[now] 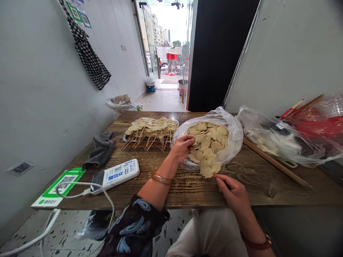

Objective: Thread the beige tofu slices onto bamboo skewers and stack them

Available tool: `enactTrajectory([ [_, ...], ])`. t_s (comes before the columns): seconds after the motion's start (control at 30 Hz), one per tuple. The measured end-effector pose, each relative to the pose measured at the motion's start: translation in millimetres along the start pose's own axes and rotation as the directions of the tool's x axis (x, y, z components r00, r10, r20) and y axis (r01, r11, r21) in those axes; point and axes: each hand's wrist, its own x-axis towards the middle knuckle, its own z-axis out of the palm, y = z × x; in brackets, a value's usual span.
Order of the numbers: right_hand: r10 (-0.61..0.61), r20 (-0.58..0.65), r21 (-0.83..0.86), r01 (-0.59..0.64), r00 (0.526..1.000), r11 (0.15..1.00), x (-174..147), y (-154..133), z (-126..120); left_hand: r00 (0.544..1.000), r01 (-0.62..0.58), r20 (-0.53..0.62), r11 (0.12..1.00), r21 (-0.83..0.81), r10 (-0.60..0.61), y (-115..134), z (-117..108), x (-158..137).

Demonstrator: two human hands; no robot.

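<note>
My right hand [232,189] pinches the lower end of a skewer [214,174]. Thin, round beige slices [210,167] are threaded on it in an overlapping row. My left hand [182,147] has its thumb and fingers closed on a beige slice [197,139] over the bag's near left side. The clear plastic bag [234,134] lies open and is full of loose slices of the same kind [207,130]. To the left of the bag, a tray [124,137] carries a pile of loaded skewers [152,128], their bare stick ends toward me.
Bare skewers [278,164] lie on the wooden table [184,192], right of the bag, beside other plastic bags [268,135]. At the left are a grey cloth [100,150], a white power bank [118,175] with its cable [107,196], and a green QR-code card [60,187].
</note>
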Motion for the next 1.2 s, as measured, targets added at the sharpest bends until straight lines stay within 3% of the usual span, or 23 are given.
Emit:
enactTrajectory([
  [0.2, -0.002, -0.003, -0.01, 0.002, 1.0, 1.0, 0.8, -0.9, -0.1, 1.0, -0.024, -0.009, 0.997, 0.073, 0.025, 0.4, 2.5, -2.2],
  [0.5, 0.029, -0.003, -0.004, -0.029, 1.0, 1.0, 0.7, -3.8, 0.0, 0.977, -0.199, -0.005, 0.926, 0.322, 0.212, -4.6, 2.5, 1.6],
  [0.93, -0.019, -0.003, 0.004, 0.019, 1.0, 1.0, 2.9, -4.9, 0.4, 0.975, -0.207, 0.004, 0.898, 0.388, 0.223, -3.4, 3.3, 0.2],
  [1.2, 0.071, 0.008, 0.09, -0.072, 0.997, 0.993, 1.7, -4.0, -0.2, 0.982, -0.189, 0.093, 0.884, 0.429, 0.164, -5.2, 9.8, -4.4],
])
